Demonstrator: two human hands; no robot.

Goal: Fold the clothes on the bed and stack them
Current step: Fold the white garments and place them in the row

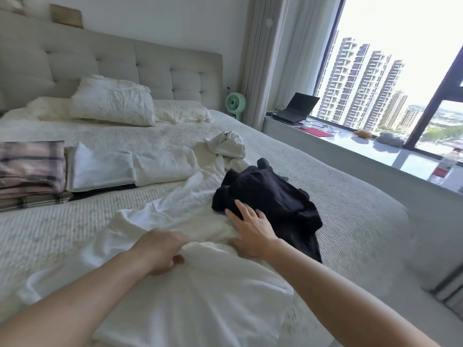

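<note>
A large white garment (200, 296) lies spread over the near part of the bed (350, 196). My left hand (162, 251) grips a raised fold of it near its middle. My right hand (253, 229) has straight spread fingers and rests on the white cloth, its fingertips touching a crumpled black garment (270, 196) just beyond. A small crumpled white piece (225, 146) lies further back. At the left stand folded clothes: a plaid stack (30, 169) and folded white pieces (100, 169) beside it.
Pillows (112, 103) lean against the tufted headboard (150, 66). To the right runs a window ledge (375, 151) with a laptop (298, 106), a red pad (315, 132) and a bottle (446, 166). A green fan (235, 102) stands in the corner.
</note>
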